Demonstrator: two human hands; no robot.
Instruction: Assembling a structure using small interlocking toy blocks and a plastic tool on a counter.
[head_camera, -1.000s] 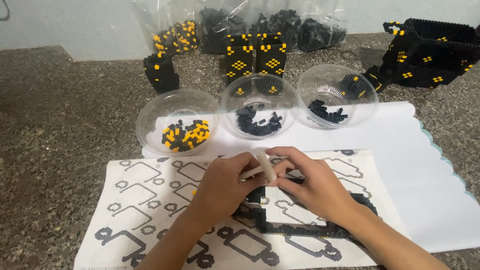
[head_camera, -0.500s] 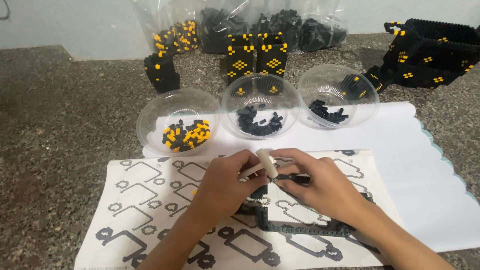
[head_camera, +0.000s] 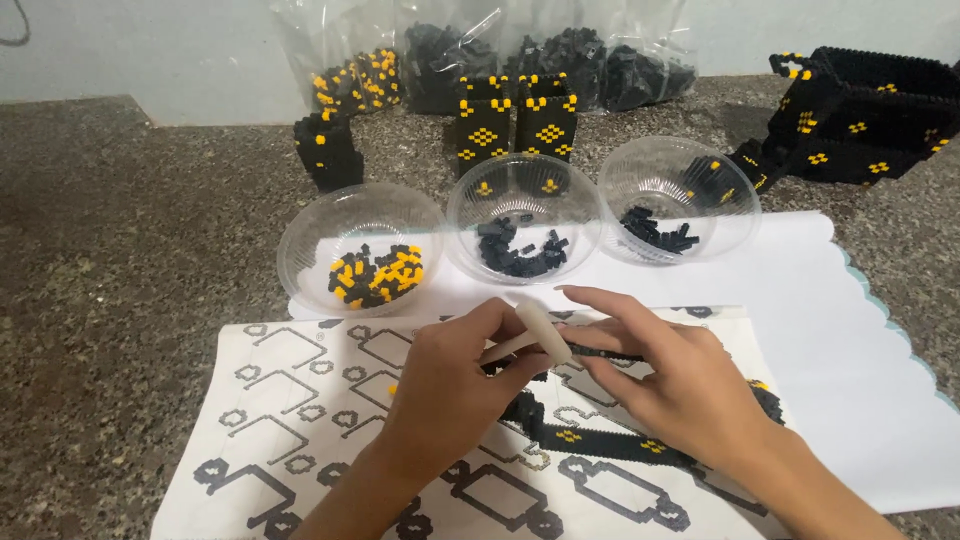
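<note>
My left hand (head_camera: 445, 385) grips a small cream-coloured hammer-like tool (head_camera: 535, 333), its head raised between my two hands. Just beside it, my right hand (head_camera: 675, 375) rests with fingers spread on a black brick strip (head_camera: 600, 441) with yellow dots, pinching its upper bar. The strip lies on a white pattern sheet (head_camera: 290, 400) printed with black outlines. Behind stand three clear bowls: one with yellow and black pieces (head_camera: 362, 247), one with black pieces (head_camera: 522, 217), one with a few black pieces (head_camera: 678, 197).
A white scalloped mat (head_camera: 850, 330) lies under the bowls on a speckled stone counter (head_camera: 130, 250). Black and yellow brick towers (head_camera: 518, 125), a smaller block (head_camera: 327, 148), a large black build (head_camera: 860, 115) and plastic bags of pieces (head_camera: 480, 50) line the back.
Both hands stayed over the black strip, shifting only slightly. The cream tool's head has tilted a little between them.
</note>
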